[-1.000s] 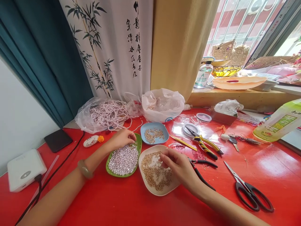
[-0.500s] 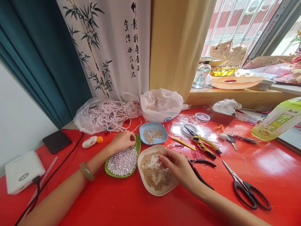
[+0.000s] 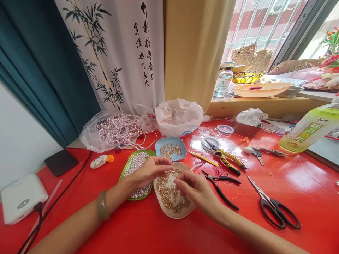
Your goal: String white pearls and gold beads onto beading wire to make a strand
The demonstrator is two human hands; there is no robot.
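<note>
While the left hand (image 3: 153, 170) and right hand (image 3: 195, 186), fingers narrowed, meet over the cream tray (image 3: 176, 213) at lower centre, any grip is too small to tell

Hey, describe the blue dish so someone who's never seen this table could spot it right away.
Find the red table, then the crumpled white bag by the curtains. The blue dish sits just in front of that bag, with gold beads in it. The cream dish nearer the person also holds gold beads, so go by the blue colour.
</note>
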